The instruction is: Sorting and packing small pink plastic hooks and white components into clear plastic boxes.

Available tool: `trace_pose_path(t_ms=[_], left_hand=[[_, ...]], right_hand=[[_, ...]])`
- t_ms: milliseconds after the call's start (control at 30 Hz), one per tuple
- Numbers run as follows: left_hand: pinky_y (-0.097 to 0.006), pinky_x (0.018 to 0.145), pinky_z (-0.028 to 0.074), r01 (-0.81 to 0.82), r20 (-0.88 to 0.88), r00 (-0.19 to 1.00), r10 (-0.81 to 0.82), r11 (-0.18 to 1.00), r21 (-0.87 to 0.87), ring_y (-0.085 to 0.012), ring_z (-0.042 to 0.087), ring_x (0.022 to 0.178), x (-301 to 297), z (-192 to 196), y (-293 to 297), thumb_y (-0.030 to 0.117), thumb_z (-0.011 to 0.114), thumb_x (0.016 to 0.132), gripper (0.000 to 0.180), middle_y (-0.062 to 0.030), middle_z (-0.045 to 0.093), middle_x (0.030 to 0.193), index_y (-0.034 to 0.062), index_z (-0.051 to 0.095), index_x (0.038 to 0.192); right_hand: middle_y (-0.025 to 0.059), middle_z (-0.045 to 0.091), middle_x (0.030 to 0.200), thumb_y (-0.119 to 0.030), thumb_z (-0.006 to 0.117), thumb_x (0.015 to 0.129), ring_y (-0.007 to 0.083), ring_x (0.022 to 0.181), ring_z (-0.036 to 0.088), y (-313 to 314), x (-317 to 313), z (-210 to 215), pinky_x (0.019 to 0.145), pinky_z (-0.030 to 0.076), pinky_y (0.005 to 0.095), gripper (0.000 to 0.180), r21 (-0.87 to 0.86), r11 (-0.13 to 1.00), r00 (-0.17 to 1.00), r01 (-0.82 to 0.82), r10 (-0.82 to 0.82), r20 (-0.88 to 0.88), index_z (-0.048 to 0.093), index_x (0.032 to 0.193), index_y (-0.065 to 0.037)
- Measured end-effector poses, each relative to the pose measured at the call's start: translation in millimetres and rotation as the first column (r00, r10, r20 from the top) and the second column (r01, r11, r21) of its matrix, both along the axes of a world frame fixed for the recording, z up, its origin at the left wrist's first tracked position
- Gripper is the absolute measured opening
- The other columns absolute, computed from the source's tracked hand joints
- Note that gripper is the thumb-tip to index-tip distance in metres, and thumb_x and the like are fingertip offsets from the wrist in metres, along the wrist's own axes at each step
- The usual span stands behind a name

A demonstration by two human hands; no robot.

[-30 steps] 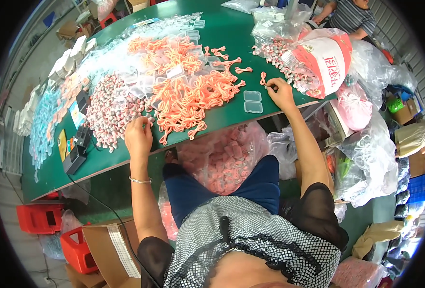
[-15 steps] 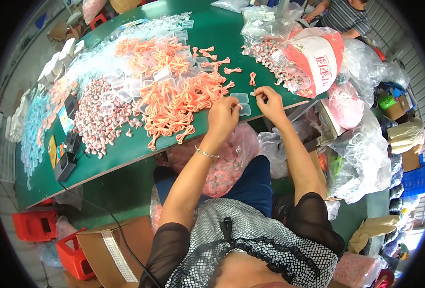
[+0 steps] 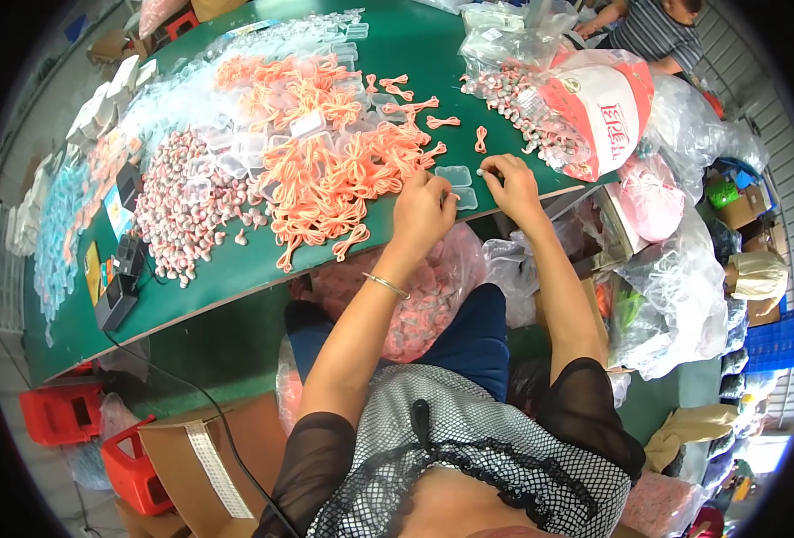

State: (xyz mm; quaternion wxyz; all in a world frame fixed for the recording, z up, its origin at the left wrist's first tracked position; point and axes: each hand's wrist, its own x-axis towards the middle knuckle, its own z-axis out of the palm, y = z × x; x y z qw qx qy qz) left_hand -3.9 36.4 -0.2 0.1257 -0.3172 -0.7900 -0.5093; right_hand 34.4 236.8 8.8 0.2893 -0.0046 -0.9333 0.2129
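Note:
An open clear plastic case [image 3: 455,177] with two shallow halves lies near the table's front edge, between my two hands. My left hand [image 3: 424,211] is at its left side, fingers curled inward; whatever they hold, if anything, is hidden. On the other side, my right hand [image 3: 513,186] has its thumb and forefinger brought together around something too small to make out. A single coral cord bundle [image 3: 481,139] lies just beyond the right hand. Left of my left hand spreads a heap of looped coral cords [image 3: 325,184], mixed with more clear cases.
Small red-and-grey pieces [image 3: 177,206] are piled at the left, and similar ones spill from a red-and-white bag [image 3: 607,112] at the right. A black device [image 3: 117,303] with a cable sits by the left front edge. Another person [image 3: 652,36] is across the table.
My left hand has turned slightly, its fingers more curled beside the case. The right fingertips have shifted a little. The whole view has moved slightly.

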Motion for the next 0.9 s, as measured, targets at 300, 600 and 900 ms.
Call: trace_pose_path(t_ms=[300, 600, 900], left_hand=[[-0.042, 0.077, 0.051, 0.121, -0.035, 0.992, -0.123, 0.992, -0.035, -0.0321, 0.061, 0.088, -1.0, 1.0, -10.8, 0.013, 0.078, 0.067, 0.026, -0.0134, 0.059, 0.091, 0.0030, 0.066, 0.088], [-0.041, 0.078, 0.050, 0.121, -0.018, 0.992, -0.122, 0.991, -0.050, -0.0310, 0.060, 0.089, -1.7, -1.6, -13.2, 0.015, 0.082, 0.066, 0.030, -0.0117, 0.058, 0.093, 0.0045, 0.067, 0.089], [-0.039, 0.076, 0.051, 0.108, 0.000, 0.994, -0.108, 0.992, -0.069, -0.0287, 0.062, 0.088, -1.0, -1.9, -11.1, 0.017, 0.083, 0.067, 0.032, -0.0108, 0.060, 0.096, 0.0051, 0.068, 0.092]], right_hand=[[0.0097, 0.066, 0.086, -0.003, 0.070, 0.078, 0.0285, 0.081, 0.064, 1.6, -1.3, -2.4, 0.070, 0.051, 0.0393, 0.012, -0.100, 0.991, 0.996, -0.094, 0.093, -0.010, 0.066, 0.089, -0.005], [0.0100, 0.064, 0.092, 0.002, 0.066, 0.079, 0.0277, 0.083, 0.064, -4.8, 5.8, 21.3, 0.072, 0.053, 0.0361, 0.017, -0.224, 0.957, 0.976, -0.184, 0.205, 0.072, 0.066, 0.094, -0.004], [0.0078, 0.064, 0.093, 0.002, 0.060, 0.078, 0.0289, 0.088, 0.061, -25.5, 19.6, 35.8, 0.081, 0.048, 0.0393, 0.017, 0.118, 0.890, 0.894, -0.440, 0.421, 0.154, 0.065, 0.092, -0.006]])
